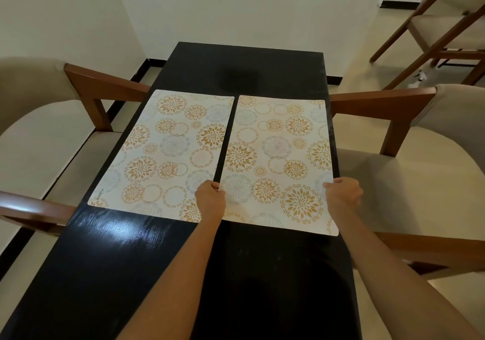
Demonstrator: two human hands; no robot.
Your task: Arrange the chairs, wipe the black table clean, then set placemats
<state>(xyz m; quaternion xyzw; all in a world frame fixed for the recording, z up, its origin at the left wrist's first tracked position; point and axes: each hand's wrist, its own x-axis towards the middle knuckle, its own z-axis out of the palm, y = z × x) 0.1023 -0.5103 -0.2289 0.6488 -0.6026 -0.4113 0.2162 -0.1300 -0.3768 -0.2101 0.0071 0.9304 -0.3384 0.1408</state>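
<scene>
Head view puts both of my hands on the right placemat (278, 161): the left hand (211, 199) pinches its inner long edge near the front, fingers curled over the rim, and the right hand (342, 191) grips the outer long edge the same way. That mat lies flat on the black table (147, 255), its outer edge running along the table's right side and its near right corner seeming to hang just past it.

To finish this step well, I judge the mat wants a small slide toward the left placemat (162, 153), keeping the dark strip between the two narrow and even, and the far ends level. Moving both hands together should stop it skewing; then I would press it flat before letting go.

Relative to the right placemat, the left one sits just beside it, apart by that thin gap. One chair (420, 156) stands tucked against the table on the mat's outer side, another chair (39, 135) beyond the left mat. A third chair (443, 27) stands well apart, far right on the pale floor (362, 74). Bare glossy tabletop lies nearer me, catching light.
</scene>
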